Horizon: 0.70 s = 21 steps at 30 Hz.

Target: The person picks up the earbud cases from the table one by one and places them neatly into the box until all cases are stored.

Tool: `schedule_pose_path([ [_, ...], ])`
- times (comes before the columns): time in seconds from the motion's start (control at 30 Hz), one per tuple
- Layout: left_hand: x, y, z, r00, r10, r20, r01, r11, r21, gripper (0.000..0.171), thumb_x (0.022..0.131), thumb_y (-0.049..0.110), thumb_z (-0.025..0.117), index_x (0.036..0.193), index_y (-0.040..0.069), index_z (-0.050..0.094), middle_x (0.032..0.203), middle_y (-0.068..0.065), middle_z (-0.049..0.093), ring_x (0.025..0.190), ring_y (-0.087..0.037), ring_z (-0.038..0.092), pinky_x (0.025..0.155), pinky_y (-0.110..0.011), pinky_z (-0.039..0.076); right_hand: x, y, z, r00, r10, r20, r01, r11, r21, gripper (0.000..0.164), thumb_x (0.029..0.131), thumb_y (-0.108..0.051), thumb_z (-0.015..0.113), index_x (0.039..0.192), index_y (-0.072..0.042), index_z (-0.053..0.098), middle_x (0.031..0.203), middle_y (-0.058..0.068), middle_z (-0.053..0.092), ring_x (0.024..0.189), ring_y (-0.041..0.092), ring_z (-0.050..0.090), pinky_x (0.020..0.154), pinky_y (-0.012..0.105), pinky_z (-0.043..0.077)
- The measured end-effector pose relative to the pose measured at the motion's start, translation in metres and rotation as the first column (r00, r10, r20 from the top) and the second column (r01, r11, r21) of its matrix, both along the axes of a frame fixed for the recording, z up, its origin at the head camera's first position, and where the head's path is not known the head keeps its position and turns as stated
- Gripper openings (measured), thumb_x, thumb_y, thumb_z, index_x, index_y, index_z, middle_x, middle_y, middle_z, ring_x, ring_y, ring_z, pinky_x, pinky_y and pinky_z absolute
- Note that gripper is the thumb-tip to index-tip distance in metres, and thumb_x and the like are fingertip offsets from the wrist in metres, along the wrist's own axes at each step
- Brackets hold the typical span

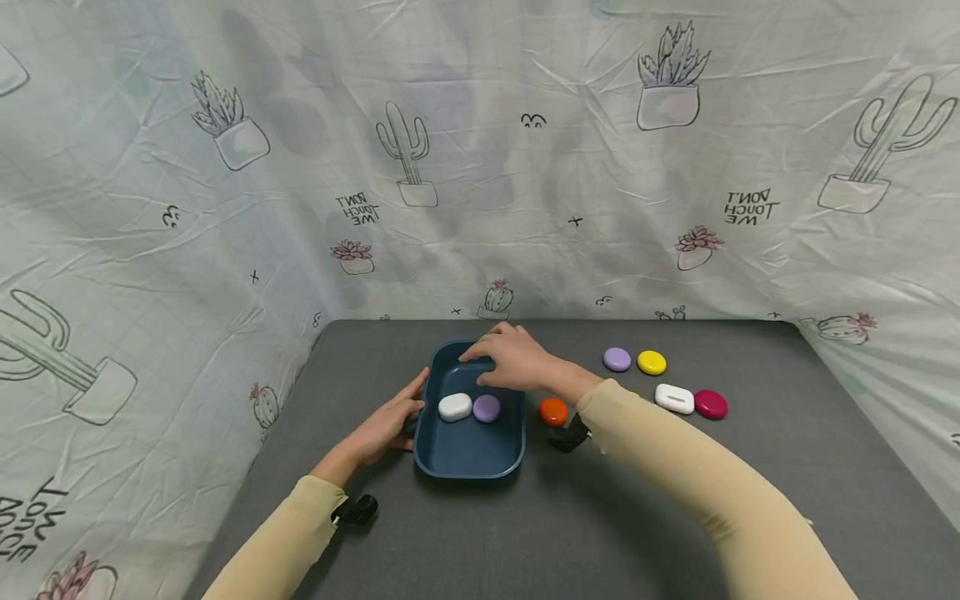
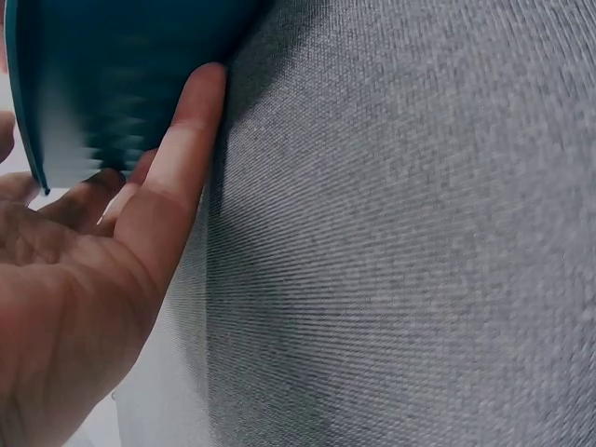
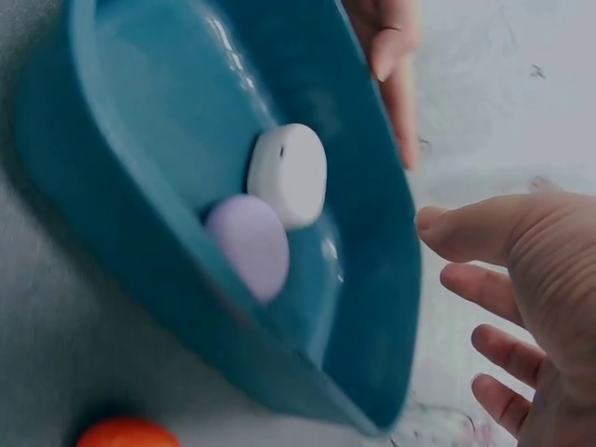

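A dark blue rectangular tray [image 1: 468, 467] with raised walls holds a white rounded oblong case [image 1: 455, 407] and a purple disc [image 1: 487, 408], side by side. Against the tray's left wall my left hand [image 1: 387, 427] rests with its fingers extended; the left wrist view shows the fingertips touching the wall's outside. My right hand [image 1: 517, 360] hovers over the tray's far right part, fingers loosely bent and spread, with nothing between them. In the right wrist view, the white case [image 3: 291, 177] has a small dark mark and touches the purple disc [image 3: 250, 247].
Right of the tray lies an orange disc [image 1: 553, 412], beside the right wrist's black camera [image 1: 568, 435]. Farther right are a purple disc [image 1: 617, 359], a yellow disc [image 1: 652, 362], a white oblong case [image 1: 674, 398] and a dark red disc [image 1: 710, 404]. A printed curtain [image 1: 465, 242] hangs behind the grey table.
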<state>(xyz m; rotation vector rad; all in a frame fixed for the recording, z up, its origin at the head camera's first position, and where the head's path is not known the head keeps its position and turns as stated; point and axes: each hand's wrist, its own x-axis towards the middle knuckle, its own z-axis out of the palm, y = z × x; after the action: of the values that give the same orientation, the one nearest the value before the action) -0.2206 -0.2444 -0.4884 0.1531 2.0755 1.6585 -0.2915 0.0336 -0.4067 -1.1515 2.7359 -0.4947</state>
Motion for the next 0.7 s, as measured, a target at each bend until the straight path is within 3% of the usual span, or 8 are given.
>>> schedule_pose_path([
  [0.17,0.000,0.004,-0.001,0.999,0.046,0.000,-0.046,0.999,-0.008,0.059,0.111,0.029,0.039,0.162,0.048,0.015,0.167,-0.003,0.023,0.144,-0.032,0.038,0.078,-0.046,0.055,-0.001,0.036,0.008,0.998,-0.065,-0.002,0.065,0.993,-0.099,0.044,0.095,-0.030,0.075,0.138,-0.028,0.067,0.136,-0.002,0.063,0.133,0.029,0.041,0.110,0.055,0.027],
  [0.4,0.001,0.007,-0.001,0.996,0.091,-0.018,-0.092,0.994,-0.051,0.056,0.111,0.035,0.038,0.161,0.049,0.017,0.168,0.002,0.020,0.141,-0.032,0.041,0.078,-0.045,0.055,0.003,0.095,0.018,0.984,-0.176,0.026,0.177,0.959,-0.222,0.043,0.095,-0.023,0.076,0.137,-0.023,0.068,0.136,0.002,0.063,0.135,0.034,0.039,0.111,0.063,0.022],
  [0.7,0.003,0.007,0.001,0.996,0.079,-0.040,-0.082,0.995,-0.058,0.056,0.112,0.035,0.036,0.163,0.044,0.015,0.169,0.002,0.014,0.137,-0.035,0.043,0.077,-0.045,0.054,0.010,0.166,0.019,0.961,-0.274,0.036,0.273,0.919,-0.285,0.046,0.095,-0.023,0.075,0.140,-0.017,0.065,0.134,0.006,0.064,0.134,0.035,0.038,0.109,0.065,0.020],
])
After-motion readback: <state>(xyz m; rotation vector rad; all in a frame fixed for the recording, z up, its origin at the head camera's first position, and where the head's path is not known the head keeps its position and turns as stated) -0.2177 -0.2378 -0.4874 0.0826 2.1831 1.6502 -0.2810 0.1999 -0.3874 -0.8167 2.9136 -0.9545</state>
